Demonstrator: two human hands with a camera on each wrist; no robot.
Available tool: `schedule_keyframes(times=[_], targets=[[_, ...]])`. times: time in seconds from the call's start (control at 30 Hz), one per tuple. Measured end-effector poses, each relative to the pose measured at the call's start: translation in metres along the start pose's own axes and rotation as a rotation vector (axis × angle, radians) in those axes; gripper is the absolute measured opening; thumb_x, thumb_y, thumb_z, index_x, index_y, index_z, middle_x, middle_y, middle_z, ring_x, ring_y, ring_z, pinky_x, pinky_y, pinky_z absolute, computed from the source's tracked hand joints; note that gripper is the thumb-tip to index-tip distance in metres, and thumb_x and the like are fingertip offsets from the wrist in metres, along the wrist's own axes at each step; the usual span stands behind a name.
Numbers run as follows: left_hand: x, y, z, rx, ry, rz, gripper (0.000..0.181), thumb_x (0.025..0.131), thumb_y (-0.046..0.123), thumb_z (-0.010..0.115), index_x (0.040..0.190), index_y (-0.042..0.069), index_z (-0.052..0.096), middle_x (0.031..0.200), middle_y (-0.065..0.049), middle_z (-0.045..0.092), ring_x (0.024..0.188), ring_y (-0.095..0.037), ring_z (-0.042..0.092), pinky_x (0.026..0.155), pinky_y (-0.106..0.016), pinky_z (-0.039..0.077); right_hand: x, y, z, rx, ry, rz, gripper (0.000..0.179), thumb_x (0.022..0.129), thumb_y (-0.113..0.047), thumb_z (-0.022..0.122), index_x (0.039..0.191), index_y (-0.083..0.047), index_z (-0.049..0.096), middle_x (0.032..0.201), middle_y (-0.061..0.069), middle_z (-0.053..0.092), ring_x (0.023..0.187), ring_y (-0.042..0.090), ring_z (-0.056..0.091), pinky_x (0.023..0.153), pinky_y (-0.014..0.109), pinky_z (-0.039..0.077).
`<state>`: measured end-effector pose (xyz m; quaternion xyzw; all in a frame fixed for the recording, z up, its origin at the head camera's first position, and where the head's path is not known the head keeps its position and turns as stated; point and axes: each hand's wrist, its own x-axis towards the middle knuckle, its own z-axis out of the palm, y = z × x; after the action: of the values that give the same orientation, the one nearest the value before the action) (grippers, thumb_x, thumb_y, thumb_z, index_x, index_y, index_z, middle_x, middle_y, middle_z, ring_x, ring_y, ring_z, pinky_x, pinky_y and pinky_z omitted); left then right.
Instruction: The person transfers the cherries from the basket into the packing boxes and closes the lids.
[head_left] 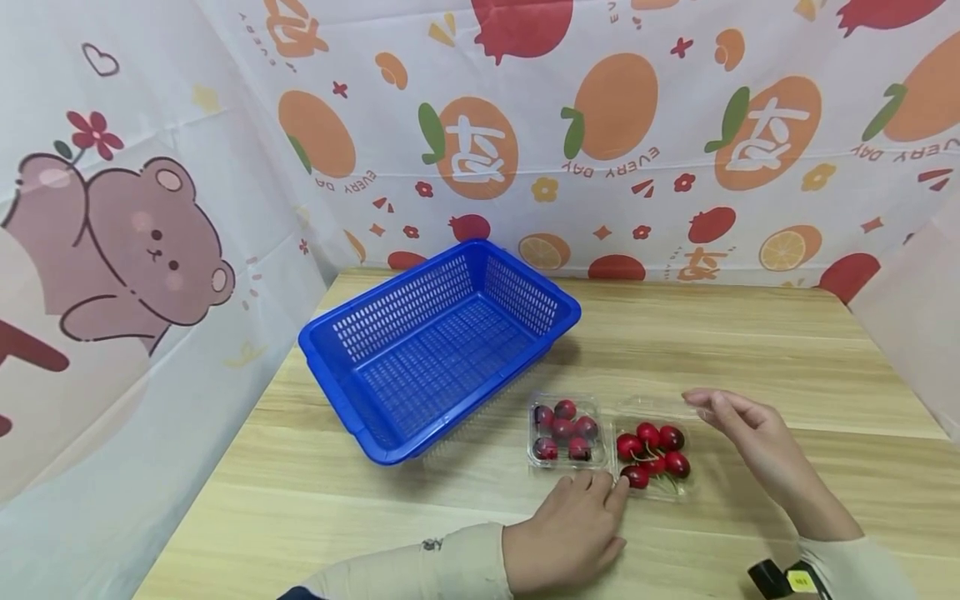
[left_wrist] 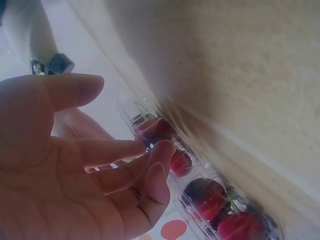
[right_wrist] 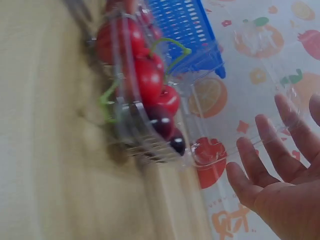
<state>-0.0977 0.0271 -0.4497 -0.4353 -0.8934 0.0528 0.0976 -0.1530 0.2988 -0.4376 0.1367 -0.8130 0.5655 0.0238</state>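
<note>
Two clear plastic clamshell boxes of dark red cherries stand side by side on the table. The left box (head_left: 606,463) has its lid down over its cherries (head_left: 562,428). Beside it, the right box (head_left: 684,492) has its lid (right_wrist: 265,107) raised at the back, above red cherries (head_left: 648,434) with green stems. My left hand (head_left: 566,529) is at the front of the boxes, its fingertips against their near edges where they meet. My right hand (head_left: 757,442) is at the raised lid, with straight, spread fingers (right_wrist: 268,150) against the clear plastic.
A blue slotted plastic basket (head_left: 352,425) sits at the back left of the wooden table (head_left: 315,517). Behind the table hangs a fruit-patterned cloth (head_left: 540,150), and a bear-print cloth (head_left: 150,400) covers the left side.
</note>
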Motion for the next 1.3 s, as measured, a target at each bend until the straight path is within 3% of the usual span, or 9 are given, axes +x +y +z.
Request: schedule_keyframes(times=[0.27, 0.5, 0.7, 0.8, 0.97, 1.03, 1.1, 1.2, 1.3], targets=[[0.001, -0.001, 0.003, -0.003, -0.031, 0.002, 0.064, 0.091, 0.050, 0.055, 0.138, 0.007, 0.049, 0.111, 0.000, 0.055, 0.090, -0.013, 0.050, 0.062, -0.022, 0.033, -0.016, 0.005, 0.014, -0.097, -0.013, -0.015, 0.024, 0.097, -0.012, 0.055, 0.114, 0.001, 0.064, 0.130, -0.003, 0.059, 0.117, -0.008, 0.050, 0.091, 0.010, 0.042], [0.001, -0.002, 0.005, -0.005, -0.026, 0.004, 0.066, 0.090, 0.051, 0.055, 0.139, 0.007, 0.048, 0.110, 0.000, 0.056, 0.090, -0.012, 0.050, 0.062, -0.022, 0.033, -0.023, 0.012, 0.021, -0.189, -0.033, -0.112, 0.024, 0.093, -0.005, 0.061, 0.115, -0.007, 0.067, 0.132, 0.011, 0.058, 0.120, -0.007, 0.048, 0.093, 0.010, 0.040], [-0.002, -0.005, 0.003, -0.075, -0.060, 0.006, 0.069, 0.091, 0.050, 0.056, 0.141, 0.005, 0.043, 0.120, 0.000, 0.054, 0.100, -0.013, 0.051, 0.072, -0.024, 0.042, -0.026, 0.014, 0.026, -0.282, -0.044, -0.157, 0.027, 0.089, -0.006, 0.066, 0.116, -0.011, 0.068, 0.131, 0.012, 0.058, 0.122, -0.007, 0.044, 0.094, 0.005, 0.031], [-0.001, -0.013, -0.003, -0.080, -0.049, 0.028, 0.051, 0.092, 0.048, 0.055, 0.122, 0.007, 0.055, 0.106, 0.002, 0.058, 0.091, -0.011, 0.053, 0.070, -0.023, 0.043, -0.026, 0.012, 0.028, -0.324, -0.038, -0.144, 0.029, 0.087, -0.009, 0.068, 0.115, -0.014, 0.068, 0.131, 0.011, 0.058, 0.122, -0.009, 0.043, 0.094, 0.004, 0.029], [0.004, -0.023, -0.012, -0.004, 0.090, 0.033, 0.031, 0.092, 0.045, 0.055, 0.085, 0.015, 0.054, 0.083, 0.004, 0.047, 0.069, -0.011, 0.038, 0.054, -0.019, 0.026, -0.028, 0.013, 0.033, -0.376, -0.019, -0.169, 0.033, 0.083, -0.007, 0.072, 0.114, -0.018, 0.068, 0.131, 0.009, 0.058, 0.122, -0.012, 0.039, 0.094, 0.003, 0.028], [0.007, -0.023, -0.013, 0.008, 0.118, 0.031, 0.032, 0.092, 0.045, 0.055, 0.093, 0.013, 0.061, 0.097, 0.001, 0.054, 0.077, -0.012, 0.043, 0.056, -0.019, 0.029, -0.029, 0.015, 0.034, -0.385, -0.015, -0.187, 0.034, 0.082, -0.006, 0.073, 0.113, -0.018, 0.068, 0.131, 0.009, 0.058, 0.122, -0.012, 0.039, 0.094, 0.003, 0.028], [0.010, -0.021, -0.013, -0.007, 0.092, 0.033, 0.041, 0.094, 0.045, 0.053, 0.113, 0.011, 0.064, 0.123, -0.002, 0.054, 0.094, -0.014, 0.049, 0.064, -0.020, 0.039, -0.030, 0.016, 0.034, -0.391, -0.015, -0.195, 0.035, 0.081, -0.005, 0.073, 0.113, -0.019, 0.068, 0.131, 0.009, 0.058, 0.123, -0.012, 0.038, 0.094, 0.003, 0.028], [0.015, -0.017, -0.012, -0.058, 0.010, 0.033, 0.054, 0.096, 0.045, 0.050, 0.140, 0.014, 0.049, 0.152, -0.001, 0.034, 0.122, -0.019, 0.045, 0.085, -0.032, 0.047, -0.030, 0.016, 0.035, -0.395, -0.018, -0.206, 0.035, 0.081, -0.005, 0.074, 0.113, -0.019, 0.068, 0.131, 0.010, 0.057, 0.124, -0.010, 0.038, 0.095, 0.003, 0.027], [0.018, -0.014, -0.010, -0.096, -0.054, 0.031, 0.059, 0.096, 0.046, 0.049, 0.148, 0.019, 0.038, 0.157, 0.004, 0.024, 0.133, -0.021, 0.038, 0.096, -0.041, 0.045, -0.030, 0.015, 0.036, -0.393, -0.027, -0.214, 0.036, 0.081, -0.004, 0.074, 0.113, -0.019, 0.068, 0.132, 0.012, 0.057, 0.126, -0.010, 0.037, 0.095, 0.003, 0.026]])
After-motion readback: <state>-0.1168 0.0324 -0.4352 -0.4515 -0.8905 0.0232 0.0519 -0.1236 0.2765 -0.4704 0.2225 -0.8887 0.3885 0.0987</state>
